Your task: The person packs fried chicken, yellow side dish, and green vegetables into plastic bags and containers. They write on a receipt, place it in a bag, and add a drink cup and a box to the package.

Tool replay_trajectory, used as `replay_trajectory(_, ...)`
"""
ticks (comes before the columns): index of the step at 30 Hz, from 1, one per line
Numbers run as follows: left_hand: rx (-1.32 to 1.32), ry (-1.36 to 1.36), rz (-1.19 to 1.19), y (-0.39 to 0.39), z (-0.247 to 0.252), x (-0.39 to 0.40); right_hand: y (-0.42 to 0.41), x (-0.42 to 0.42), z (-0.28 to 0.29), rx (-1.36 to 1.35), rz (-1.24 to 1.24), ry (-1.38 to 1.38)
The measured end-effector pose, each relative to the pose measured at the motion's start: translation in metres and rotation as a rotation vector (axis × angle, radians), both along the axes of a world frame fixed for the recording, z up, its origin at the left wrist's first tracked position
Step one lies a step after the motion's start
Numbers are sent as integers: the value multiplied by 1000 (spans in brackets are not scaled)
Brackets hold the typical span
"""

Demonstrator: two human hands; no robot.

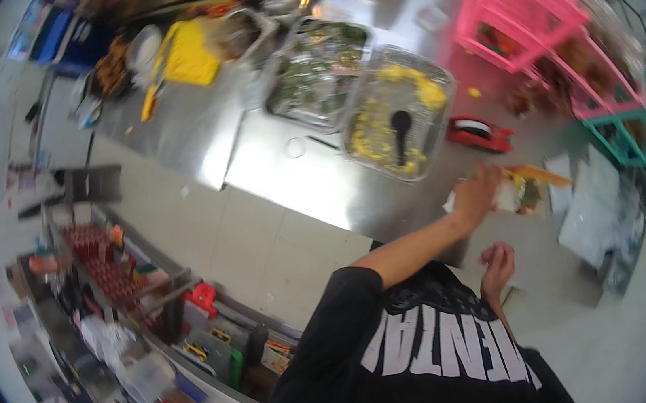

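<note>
My left hand (477, 196), blurred, reaches over the steel table at the near edge of a flat piece of food with a green and yellow filling (524, 194). An orange strip (540, 174) lies along its far side. Whether the fingers grip anything is unclear. Closer to my body, my right hand (497, 261) is raised with its fingers loosely curled; no object shows in it. Beyond the left hand sit a red tape dispenser (480, 133) and a clear tray of yellow food (361, 129) with a black spoon (401, 130) lying inside.
Left of the yellow food stands a tray of green-filled packs (271, 95). A yellow board (190, 54) and a yellow-handled knife (149, 102) lie farther left. Pink baskets (520, 22), a teal basket (627, 143) and clear plastic bags (591, 215) are at right. Shelving with red egg trays (94, 256) stands behind at left.
</note>
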State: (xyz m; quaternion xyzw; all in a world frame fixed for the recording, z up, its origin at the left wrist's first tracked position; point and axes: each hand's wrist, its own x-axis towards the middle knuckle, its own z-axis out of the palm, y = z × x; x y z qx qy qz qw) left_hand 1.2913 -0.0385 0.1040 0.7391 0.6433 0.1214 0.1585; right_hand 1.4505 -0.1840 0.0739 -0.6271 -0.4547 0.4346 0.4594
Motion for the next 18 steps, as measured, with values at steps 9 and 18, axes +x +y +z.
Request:
replay_trajectory(9,-411,-392,535,-162,12,-157,125,-309,67,351,1091,-491)
replay_trajectory(18,-163,-956,846,-264,-16,-167,162,-406,-50,520,1124,-1056)
